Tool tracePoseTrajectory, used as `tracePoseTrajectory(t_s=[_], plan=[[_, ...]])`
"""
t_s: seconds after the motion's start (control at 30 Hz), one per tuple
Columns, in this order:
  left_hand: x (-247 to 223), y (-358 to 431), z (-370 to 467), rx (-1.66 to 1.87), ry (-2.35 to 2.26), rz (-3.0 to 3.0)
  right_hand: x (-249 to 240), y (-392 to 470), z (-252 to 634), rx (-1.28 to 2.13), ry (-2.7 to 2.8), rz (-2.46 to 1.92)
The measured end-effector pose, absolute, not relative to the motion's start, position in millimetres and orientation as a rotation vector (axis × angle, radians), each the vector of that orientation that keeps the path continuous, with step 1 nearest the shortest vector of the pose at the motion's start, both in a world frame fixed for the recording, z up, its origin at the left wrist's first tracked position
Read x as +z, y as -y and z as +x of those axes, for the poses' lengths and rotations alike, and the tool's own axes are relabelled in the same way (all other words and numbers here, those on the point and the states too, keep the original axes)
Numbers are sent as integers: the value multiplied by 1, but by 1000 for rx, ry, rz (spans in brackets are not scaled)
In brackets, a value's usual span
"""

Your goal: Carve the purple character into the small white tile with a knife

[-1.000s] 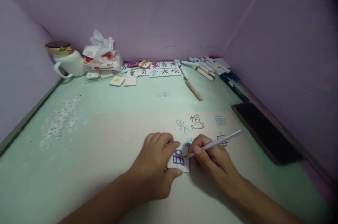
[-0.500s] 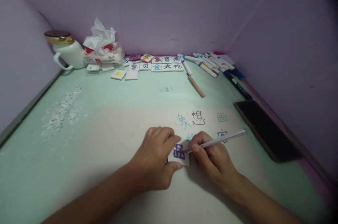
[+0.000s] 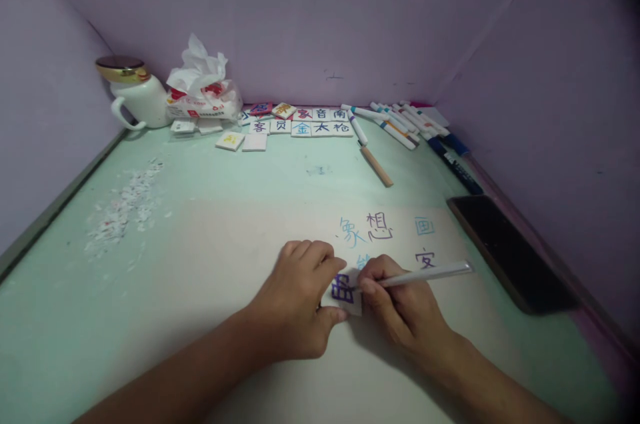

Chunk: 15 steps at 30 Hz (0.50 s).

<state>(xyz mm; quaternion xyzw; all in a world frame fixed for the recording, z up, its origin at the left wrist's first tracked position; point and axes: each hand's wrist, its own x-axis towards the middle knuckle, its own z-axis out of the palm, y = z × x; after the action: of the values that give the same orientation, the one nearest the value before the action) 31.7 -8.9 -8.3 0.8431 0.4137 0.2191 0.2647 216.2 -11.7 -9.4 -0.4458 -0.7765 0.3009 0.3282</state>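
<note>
A small white square tile point(image 3: 354, 306) with a thick purple character lies on the pale sheet in front of me. My left hand point(image 3: 300, 304) grips its left side, the thumb along the near edge and the fingers over the far one. In my right hand point(image 3: 397, 301) is a slim silver pen-shaped carving knife point(image 3: 435, 272), pinched near its tip. That tip meets the tile's face at the right part of the character; its exact shape is too small to make out. Blue and purple characters are written on the sheet point(image 3: 225, 264) beyond my hands.
White shavings point(image 3: 127, 204) lie at left. Along the back stand a lidded white mug point(image 3: 143, 104), a tissue pack point(image 3: 205, 106), lettered tiles point(image 3: 321, 129) and several markers point(image 3: 397, 134). A wooden-handled tool point(image 3: 377, 165) lies nearer; a phone point(image 3: 510, 254) is at right.
The whole view has shifted slightly, so the background sits a little further right. The knife's handle has dipped a bit lower; both hands keep their holds.
</note>
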Motion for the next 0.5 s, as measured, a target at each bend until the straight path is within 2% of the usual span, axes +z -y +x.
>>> tracePoseTrajectory(t_s=[0.5], plan=[[-8,9,33,581,-1128,2284,-9,13,211,649,2057,-1295]])
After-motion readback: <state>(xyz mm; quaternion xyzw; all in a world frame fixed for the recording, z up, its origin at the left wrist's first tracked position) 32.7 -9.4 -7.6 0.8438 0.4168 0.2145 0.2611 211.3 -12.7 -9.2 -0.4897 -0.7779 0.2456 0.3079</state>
